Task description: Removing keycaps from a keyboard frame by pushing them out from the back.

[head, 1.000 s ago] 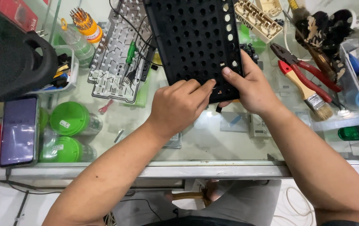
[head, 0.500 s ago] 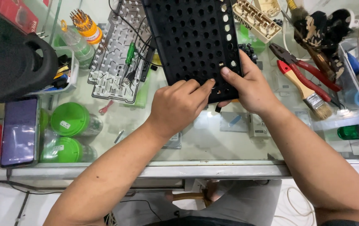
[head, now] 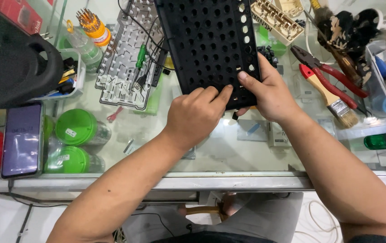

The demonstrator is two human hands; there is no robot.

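Here, both your hands grip the black perforated keyboard frame.
Left hand pinches its 6 o'clock edge; right hand clamps the 5 o'clock corner.

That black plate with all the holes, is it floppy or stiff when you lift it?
Probably stiff: the black perforated plate stays flat though the left hand and right hand grip only its near edge. The many holes suggest it is light. Likely not slippery.

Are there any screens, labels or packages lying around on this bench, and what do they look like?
Phone: far left on the glass, flat, dim purple screen.
Green lids: right of the phone, round, each with a small white sticker.
Red box: top left corner, partly cropped.
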